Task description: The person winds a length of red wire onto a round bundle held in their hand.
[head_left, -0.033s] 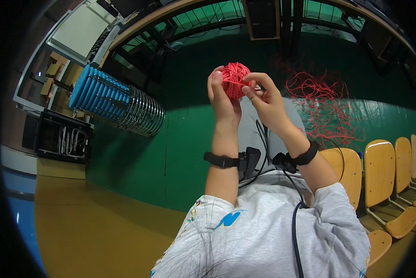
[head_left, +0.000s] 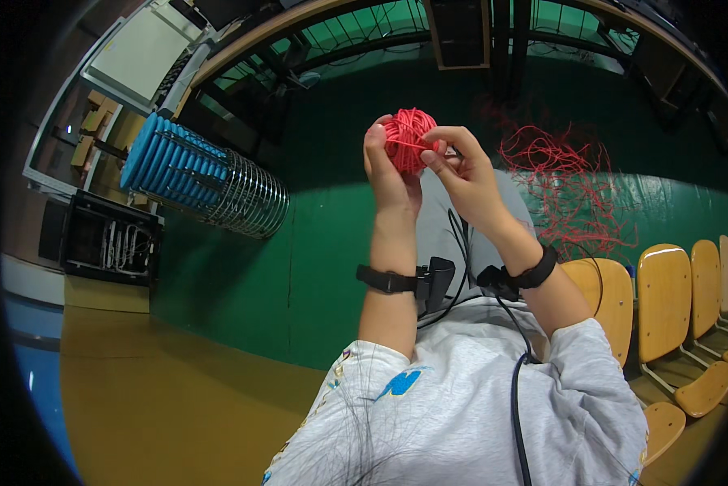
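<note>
A ball of red cord (head_left: 409, 130) is cradled in my left hand (head_left: 388, 172), whose fingers curl round its left and lower side. My right hand (head_left: 461, 170) is at the ball’s right side, thumb and index finger pinching a strand that crosses it; some of its other fingers are hidden. A loose tangle of red cord (head_left: 566, 186) lies on the green floor beyond my right arm. Both wrists wear black straps with devices and cables.
Wooden chairs (head_left: 663, 300) line the right side. At left are a metal wire cylinder with blue rods (head_left: 206, 178), a black open case (head_left: 104, 235) and a pale cabinet (head_left: 129, 57). A long desk (head_left: 339, 16) with dark legs and equipment runs along the top.
The ball and the fingertips of both my hands have shifted very slightly to the left. Otherwise the scene looks the same.
</note>
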`<state>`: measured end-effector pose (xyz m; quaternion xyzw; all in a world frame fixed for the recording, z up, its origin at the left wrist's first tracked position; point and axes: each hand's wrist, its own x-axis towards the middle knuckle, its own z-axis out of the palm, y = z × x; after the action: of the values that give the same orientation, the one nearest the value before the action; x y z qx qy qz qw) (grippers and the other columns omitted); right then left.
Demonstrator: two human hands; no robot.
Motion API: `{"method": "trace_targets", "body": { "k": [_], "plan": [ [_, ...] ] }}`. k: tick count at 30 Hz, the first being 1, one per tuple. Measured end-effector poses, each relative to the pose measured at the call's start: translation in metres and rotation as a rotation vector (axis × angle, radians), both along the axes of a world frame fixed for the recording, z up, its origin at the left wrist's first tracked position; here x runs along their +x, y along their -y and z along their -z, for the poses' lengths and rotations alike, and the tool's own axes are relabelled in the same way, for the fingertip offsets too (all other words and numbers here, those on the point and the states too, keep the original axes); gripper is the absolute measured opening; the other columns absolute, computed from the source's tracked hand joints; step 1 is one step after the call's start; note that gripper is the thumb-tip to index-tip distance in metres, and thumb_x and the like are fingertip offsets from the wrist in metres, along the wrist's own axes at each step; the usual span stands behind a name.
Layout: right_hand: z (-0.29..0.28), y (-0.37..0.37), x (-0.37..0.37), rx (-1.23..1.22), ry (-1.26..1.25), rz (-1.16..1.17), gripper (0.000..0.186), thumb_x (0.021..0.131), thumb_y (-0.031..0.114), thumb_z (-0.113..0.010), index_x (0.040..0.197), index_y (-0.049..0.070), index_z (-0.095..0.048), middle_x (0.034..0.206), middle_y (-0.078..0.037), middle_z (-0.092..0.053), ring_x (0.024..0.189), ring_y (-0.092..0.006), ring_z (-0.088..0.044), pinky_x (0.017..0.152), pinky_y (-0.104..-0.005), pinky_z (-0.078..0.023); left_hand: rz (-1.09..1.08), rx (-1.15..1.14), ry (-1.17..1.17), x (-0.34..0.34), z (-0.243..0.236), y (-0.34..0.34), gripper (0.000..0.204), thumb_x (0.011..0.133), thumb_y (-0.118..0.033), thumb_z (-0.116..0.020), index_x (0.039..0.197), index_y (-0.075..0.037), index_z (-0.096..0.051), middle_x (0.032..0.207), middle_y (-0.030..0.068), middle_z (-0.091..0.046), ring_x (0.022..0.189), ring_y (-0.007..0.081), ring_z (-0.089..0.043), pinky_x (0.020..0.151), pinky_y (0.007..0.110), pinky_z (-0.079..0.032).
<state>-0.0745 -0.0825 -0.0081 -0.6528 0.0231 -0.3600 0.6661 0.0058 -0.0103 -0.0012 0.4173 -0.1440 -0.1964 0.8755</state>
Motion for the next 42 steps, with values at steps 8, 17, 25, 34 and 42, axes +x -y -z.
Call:
{"method": "trace_targets", "body": {
  "k": [8, 17, 25, 34, 42],
  "plan": [
    [-0.035, 0.002, -0.020, -0.425, -0.207, 0.075, 0.023, 0.083, 0.007, -0.061, 0.104, 0.005, -0.050, 0.064, -0.010, -0.054, 0.055, -0.0161, -0.052, 0.053, -0.0283, -0.043, 0.106, -0.140, -0.242, 0.007, -0.001, -0.011, 0.062, 0.079, -0.059, -0.047, 0.107, -0.004, -0.053, 0.098, 0.0107, -0.060, 0.089, 0.0252, -0.059, 0.077, 0.038, -0.050],
    [-0.028, 0.042, -0.042, -0.194, -0.296, -0.290, 0.013, 0.085, 0.013, -0.062, 0.085, 0.001, -0.059, 0.063, 0.003, -0.048, 0.057, -0.0023, -0.040, 0.050, -0.0192, -0.033, 0.545, -0.647, -0.546, 0.015, -0.011, -0.028, 0.075, 0.067, -0.049, -0.069, 0.118, 0.001, -0.042, 0.108, 0.0182, -0.047, 0.100, 0.0312, -0.046, 0.082, 0.040, -0.047],
    [-0.024, 0.055, -0.030, -0.199, -0.234, -0.317, 0.017, 0.081, 0.015, -0.068, 0.083, 0.002, -0.058, 0.064, 0.006, -0.049, 0.057, -0.0009, -0.041, 0.049, -0.0169, -0.033, 0.767, -0.681, -0.520, 0.004, -0.007, -0.021, 0.083, 0.069, -0.064, -0.059, 0.118, 0.001, -0.044, 0.112, 0.0194, -0.049, 0.105, 0.0346, -0.048, 0.088, 0.046, -0.046],
    [-0.039, 0.060, -0.035, -0.497, -0.440, -0.063, 0.035, 0.066, 0.021, -0.080, 0.082, 0.003, -0.053, 0.059, -0.001, -0.053, 0.054, -0.0068, -0.047, 0.049, -0.0212, -0.038, 0.919, -0.525, -0.281, 0.008, 0.012, -0.021, 0.067, 0.074, -0.062, -0.052, 0.109, -0.005, -0.046, 0.112, 0.0231, -0.052, 0.117, 0.0418, -0.043, 0.089, 0.072, -0.031],
    [-0.036, 0.080, -0.029, -0.636, -0.541, -0.257, 0.034, 0.069, 0.020, -0.078, 0.086, 0.002, -0.055, 0.058, -0.004, -0.051, 0.055, -0.0104, -0.048, 0.050, -0.0254, -0.039, 1.093, -0.232, 0.018, 0.007, 0.006, -0.019, 0.065, 0.070, -0.047, -0.063, 0.112, 0.000, -0.048, 0.110, 0.0186, -0.055, 0.105, 0.0326, -0.055, 0.084, 0.044, -0.049]
  ]
}}
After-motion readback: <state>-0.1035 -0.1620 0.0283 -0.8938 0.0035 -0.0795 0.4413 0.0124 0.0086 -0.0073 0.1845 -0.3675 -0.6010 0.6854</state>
